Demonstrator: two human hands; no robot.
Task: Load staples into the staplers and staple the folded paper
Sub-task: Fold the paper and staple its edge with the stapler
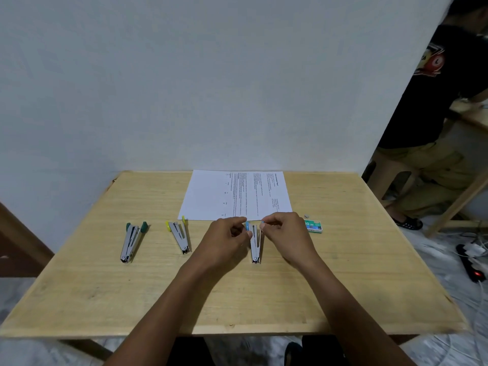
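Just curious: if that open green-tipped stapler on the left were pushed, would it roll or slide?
The green stapler would probably slide, not roll: it lies splayed open on the table. Its metal body likely feels heavy for its size. The hinged arms may swing when lifted.

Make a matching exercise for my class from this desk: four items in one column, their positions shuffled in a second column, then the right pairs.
Column A
1. green stapler
2. yellow stapler
3. blue stapler
4. staple box

Column B
a. between the left hand and the right hand
b. farthest left on the table
c. to the right of the right hand
d. between the other two staplers

Pairs: 1-b, 2-d, 3-a, 4-c
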